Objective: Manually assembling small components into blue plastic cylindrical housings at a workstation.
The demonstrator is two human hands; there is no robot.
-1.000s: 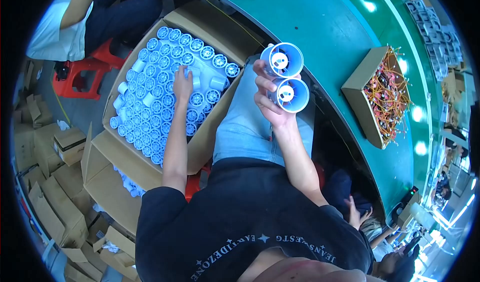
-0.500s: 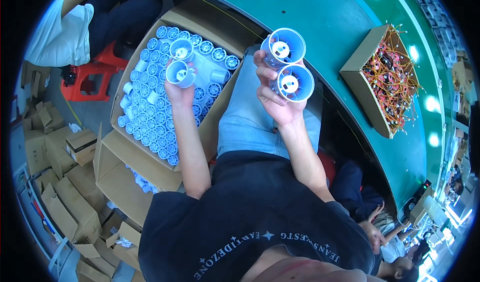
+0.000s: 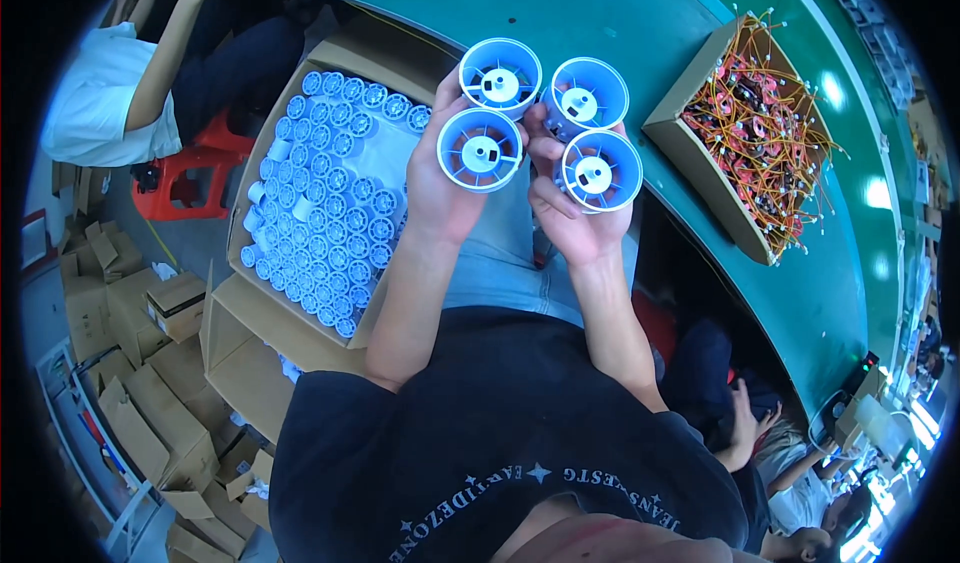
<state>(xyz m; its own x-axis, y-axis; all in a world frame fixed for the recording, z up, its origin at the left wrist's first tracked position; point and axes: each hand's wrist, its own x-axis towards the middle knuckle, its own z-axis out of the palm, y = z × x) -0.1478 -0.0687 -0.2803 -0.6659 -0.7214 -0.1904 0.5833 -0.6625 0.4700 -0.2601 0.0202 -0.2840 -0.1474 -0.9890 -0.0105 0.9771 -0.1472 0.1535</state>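
Observation:
My left hand is closed around two white round plastic housings, an upper one and a lower one, each with a spoked hub inside. Two more of the same kind, one above and one below, are gripped in my right hand. All of them face up, held side by side over my lap near the table edge; the upper left and upper right ones almost touch. To the left, an open cardboard box holds many similar housings in rows.
On the green table, an open carton is heaped with orange-wired parts. A red stool and a person in a white shirt are at far left. Cardboard boxes pile up lower left. Other people sit at lower right.
My left hand has moved right from over the box with its two housings, up beside those in my right hand. The right hand has shifted slightly right and down. The person at left has reached an arm forward.

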